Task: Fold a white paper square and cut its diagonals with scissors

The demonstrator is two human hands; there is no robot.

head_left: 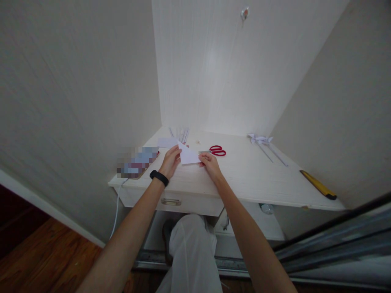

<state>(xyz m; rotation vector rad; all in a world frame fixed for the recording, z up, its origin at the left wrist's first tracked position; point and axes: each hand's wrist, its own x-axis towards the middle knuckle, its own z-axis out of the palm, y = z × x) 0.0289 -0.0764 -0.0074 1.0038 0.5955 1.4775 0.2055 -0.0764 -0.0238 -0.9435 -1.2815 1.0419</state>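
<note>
Left hand [171, 160] and right hand [210, 162] pinch paper [188, 156], already folded triangular, on table [250, 175]; scissors [217, 151] lie untouched beside.

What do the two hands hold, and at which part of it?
A folded white paper lying on the desk. The left hand grips its left edge; the right hand grips its lower right corner.

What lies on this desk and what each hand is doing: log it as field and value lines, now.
left hand: pinches left edge of folded white paper; black wristband
right hand: fingertips at the paper's right corner, grip unclear
behind paper: red scissors, lying flat
right of desk: paper bow on sticks; yellow cutter at the edge
left of desk: blurred flat item
</note>
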